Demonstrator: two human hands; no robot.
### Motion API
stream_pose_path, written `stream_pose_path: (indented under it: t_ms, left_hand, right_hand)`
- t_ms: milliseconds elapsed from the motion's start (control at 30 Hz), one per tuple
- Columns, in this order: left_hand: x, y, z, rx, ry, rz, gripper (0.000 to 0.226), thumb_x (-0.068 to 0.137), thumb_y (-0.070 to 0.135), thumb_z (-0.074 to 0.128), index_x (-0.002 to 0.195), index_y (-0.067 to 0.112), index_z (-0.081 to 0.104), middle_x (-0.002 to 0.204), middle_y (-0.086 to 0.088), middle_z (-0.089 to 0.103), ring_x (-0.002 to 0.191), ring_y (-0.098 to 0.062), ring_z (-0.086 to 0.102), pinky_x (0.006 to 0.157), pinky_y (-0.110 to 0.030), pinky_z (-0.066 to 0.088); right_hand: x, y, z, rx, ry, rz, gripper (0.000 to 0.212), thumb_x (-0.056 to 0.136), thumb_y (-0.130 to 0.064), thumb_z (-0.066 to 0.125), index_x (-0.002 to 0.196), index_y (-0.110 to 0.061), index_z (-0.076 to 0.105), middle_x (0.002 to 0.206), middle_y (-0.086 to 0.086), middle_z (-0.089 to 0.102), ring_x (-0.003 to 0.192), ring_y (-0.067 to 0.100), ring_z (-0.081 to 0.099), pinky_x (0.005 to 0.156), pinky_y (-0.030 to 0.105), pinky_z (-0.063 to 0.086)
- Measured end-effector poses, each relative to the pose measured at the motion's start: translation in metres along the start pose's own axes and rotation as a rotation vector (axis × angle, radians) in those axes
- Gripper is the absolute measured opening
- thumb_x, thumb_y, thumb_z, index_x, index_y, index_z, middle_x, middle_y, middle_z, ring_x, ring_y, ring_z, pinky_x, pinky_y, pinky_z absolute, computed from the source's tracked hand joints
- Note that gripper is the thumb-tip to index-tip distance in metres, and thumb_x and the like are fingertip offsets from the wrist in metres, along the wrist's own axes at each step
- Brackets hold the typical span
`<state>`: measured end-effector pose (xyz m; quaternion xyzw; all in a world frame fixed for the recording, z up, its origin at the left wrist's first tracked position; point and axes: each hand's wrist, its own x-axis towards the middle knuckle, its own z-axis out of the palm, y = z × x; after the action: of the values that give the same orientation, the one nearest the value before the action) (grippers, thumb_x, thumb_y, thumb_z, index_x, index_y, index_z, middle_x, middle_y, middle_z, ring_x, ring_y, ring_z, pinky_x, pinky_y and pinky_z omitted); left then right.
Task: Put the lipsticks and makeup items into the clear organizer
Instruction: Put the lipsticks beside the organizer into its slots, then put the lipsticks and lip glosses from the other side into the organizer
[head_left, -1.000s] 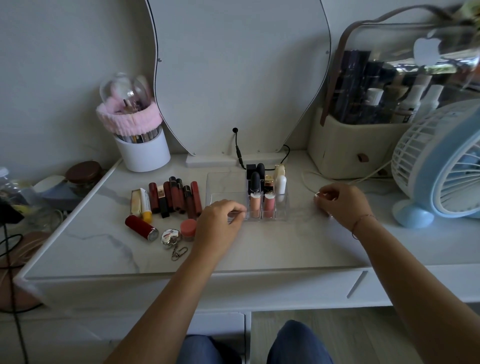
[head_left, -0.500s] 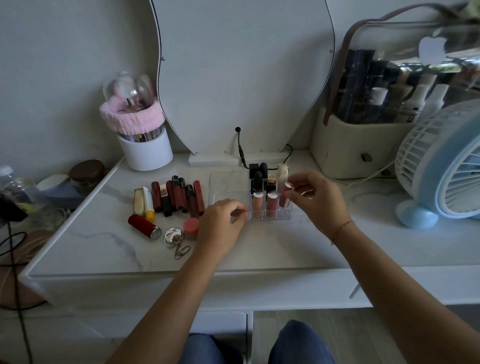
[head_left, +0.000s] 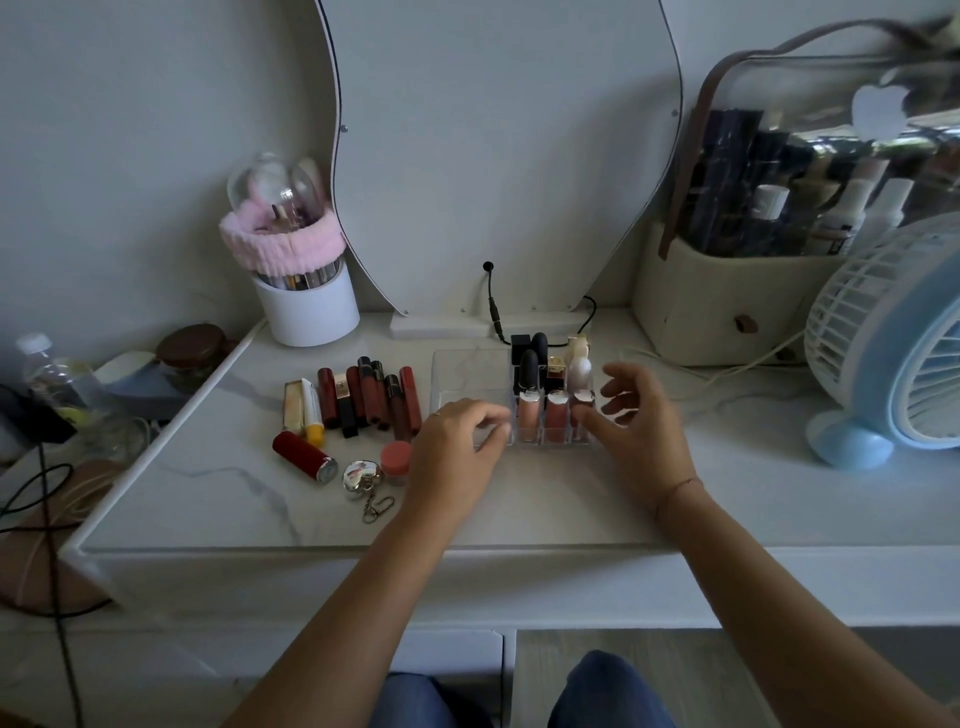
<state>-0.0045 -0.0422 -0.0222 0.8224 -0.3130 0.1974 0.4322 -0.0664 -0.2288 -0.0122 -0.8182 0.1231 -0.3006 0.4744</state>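
A clear organizer (head_left: 470, 371) stands mid-table before the mirror. Its right compartments hold black lipsticks, a gold one, a white tube and three pinkish glosses (head_left: 556, 415) in the front row. My left hand (head_left: 457, 447) rests against the organizer's front left edge, fingers curled on it. My right hand (head_left: 636, 415) hovers just right of the front row with fingers spread and nothing in it. To the left lies a row of dark red lipsticks (head_left: 371, 397), a yellow-tipped tube (head_left: 311, 410), a red lipstick (head_left: 303, 456), a pink jar (head_left: 396, 458) and a silver heart keychain (head_left: 362, 477).
A white brush cup with a pink band (head_left: 306, 296) stands back left. A beige cosmetics case (head_left: 727, 312) and a blue fan (head_left: 898, 343) fill the right side. The mirror's cable (head_left: 493, 306) runs behind the organizer. Bottles and jars sit off the table's left edge.
My right hand brought a pinkish gloss from the right, set it into the organizer's front right slot and let go. My left hand stayed on the organizer.
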Motion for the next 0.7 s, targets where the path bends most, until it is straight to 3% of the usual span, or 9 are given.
stream_pose_path:
  t_ms: [200,367,500,700]
  left_hand:
    - [0.004,-0.002,-0.035,-0.026,0.064,0.000,0.012,0.081,0.015,0.067,0.093,0.019,0.070,0.087,0.010,0.069,0.078,0.006,0.058,0.071,-0.007,0.044]
    - [0.031,-0.054,-0.103,-0.049,0.255,-0.262,0.010,0.080,0.019,0.067,0.085,0.026,0.071,0.083,0.014,0.070,0.077,0.001,0.063,0.070,-0.011,0.048]
    - [0.060,-0.107,-0.126,0.130,0.092,-0.514,0.010,0.080,0.025,0.066,0.089,0.023,0.070,0.089,0.001,0.070,0.084,-0.016,0.064,0.074,-0.028,0.048]
    - [0.100,-0.127,-0.094,0.307,-0.191,-0.532,0.039,0.078,0.044,0.066,0.104,0.014,0.066,0.097,-0.002,0.065,0.090,-0.022,0.063,0.080,-0.031,0.047]
  right_hand:
    - [0.001,0.011,-0.001,0.064,-0.139,0.141,0.072,0.075,-0.031,0.072,0.136,-0.018,0.036,0.113,0.003,0.053,0.103,0.019,0.055,0.086,0.030,0.048]
    - [0.003,0.020,0.003,0.002,-0.186,0.105,0.077,0.074,-0.030,0.072,0.139,-0.025,0.031,0.116,-0.001,0.053,0.101,0.017,0.056,0.082,0.027,0.044]
    - [0.005,0.025,0.005,-0.018,-0.187,0.070,0.079,0.073,-0.032,0.074,0.140,-0.026,0.032,0.114,-0.002,0.055,0.098,0.014,0.057,0.080,0.026,0.042]
    - [0.007,0.025,0.006,-0.003,-0.180,0.057,0.084,0.071,-0.025,0.077,0.141,-0.021,0.031,0.116,0.002,0.056,0.102,0.018,0.057,0.084,0.030,0.045]
